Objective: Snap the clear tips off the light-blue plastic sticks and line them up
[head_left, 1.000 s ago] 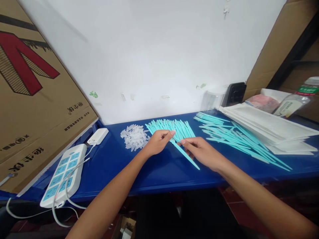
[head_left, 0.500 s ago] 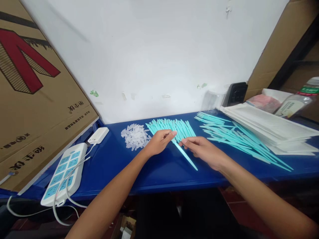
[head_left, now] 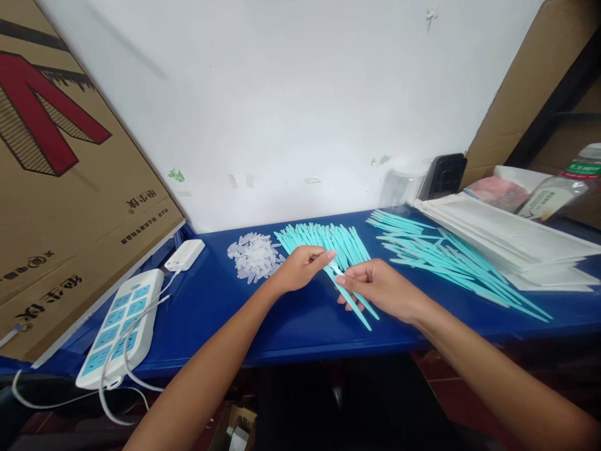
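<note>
My left hand [head_left: 305, 269] is closed, thumb and fingers pinching the upper end of a slim turquoise stick [head_left: 354, 305] with a tapered lower end. Thumb and fingers of my right hand [head_left: 379, 288] grip the same stick a little lower down. A second turquoise stick [head_left: 369, 305] runs beside it under my right fingers; whether that hand holds it too I cannot tell. Just behind both hands lies a row of similar sticks [head_left: 323, 235] with pale tips. Left of them is a heap of small translucent whitish tube-like pieces [head_left: 253, 257].
More turquoise sticks [head_left: 436, 257] are spread at the right, beside stacked white sheets or envelopes [head_left: 511, 232]. A clear jar [head_left: 404, 188] and a plastic bottle [head_left: 558, 194] stand behind. A power strip [head_left: 122, 329] with white cables and a large cardboard box [head_left: 84, 207] are at the left.
My right hand has closed on the stick, having been beside it with fingertips near it. A second stick now shows beneath that hand. The left hand has barely moved.
</note>
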Available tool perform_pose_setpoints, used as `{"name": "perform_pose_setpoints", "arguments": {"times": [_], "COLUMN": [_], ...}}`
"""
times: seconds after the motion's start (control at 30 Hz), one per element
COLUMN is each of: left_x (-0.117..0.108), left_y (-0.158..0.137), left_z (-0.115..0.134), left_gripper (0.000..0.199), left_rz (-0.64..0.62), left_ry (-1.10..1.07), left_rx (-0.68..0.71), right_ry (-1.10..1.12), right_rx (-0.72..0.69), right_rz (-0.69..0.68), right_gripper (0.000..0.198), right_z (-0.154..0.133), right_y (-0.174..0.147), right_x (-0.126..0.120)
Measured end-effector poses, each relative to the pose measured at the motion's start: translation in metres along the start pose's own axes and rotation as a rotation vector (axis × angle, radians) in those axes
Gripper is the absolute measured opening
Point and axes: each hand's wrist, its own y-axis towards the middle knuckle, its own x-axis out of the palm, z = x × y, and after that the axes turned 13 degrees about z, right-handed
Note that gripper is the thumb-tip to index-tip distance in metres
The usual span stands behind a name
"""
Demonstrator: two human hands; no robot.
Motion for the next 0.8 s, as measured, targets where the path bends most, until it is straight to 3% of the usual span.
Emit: {"name": "perform_pose_setpoints", "arguments": {"times": [0.13, 0.2, 0.33, 0.43, 0.5, 0.53, 0.67, 0.8], "left_x": [-0.001, -0.009, -0.042, -0.059, -0.058, -0.055, -0.042, -0.046], "left_y": [0.0, 0.004, 0.015, 0.019, 0.018, 0.017, 0.013, 0.013], "left_z": [0.0, -0.007, -0.029, -0.043, -0.049, -0.05, -0.053, -0.053], "left_gripper": [0.055, 0.055, 0.051, 0.053, 0.052, 0.051, 0.047, 0.047], "left_rz": [-0.007, 0.069, 0.455, 0.68, 0.673, 0.628, 0.431, 0.423], "left_ry": [-0.018, -0.064, -0.159, 0.113, 0.313, 0.395, 0.615, 0.705], "left_rx": [0.0, -0.033, -0.105, 0.021, 0.094, 0.116, 0.148, 0.151], "right_ry": [-0.052, -0.064, -0.099, -0.194, -0.386, -0.484, -0.777, -0.93], "right_rx": [-0.037, -0.038, -0.006, -0.014, -0.046, -0.027, -0.035, -0.061], "right_rz": [0.005, -0.008, 0.044, 0.326, 0.483, 0.495, 0.427, 0.449], "right_gripper": [0.046, 0.046, 0.043, 0.044, 0.049, 0.049, 0.051, 0.045], "right_z": [-0.007, -0.01, -0.007, -0.002, 0.001, 0.003, 0.006, 0.01], "right_y": [-0.003, -0.007, -0.008, 0.009, 0.03, 0.042, 0.085, 0.105], "right_x": [-0.003, -0.005, -0.019, -0.04, -0.055, -0.061, -0.068, -0.06]}}
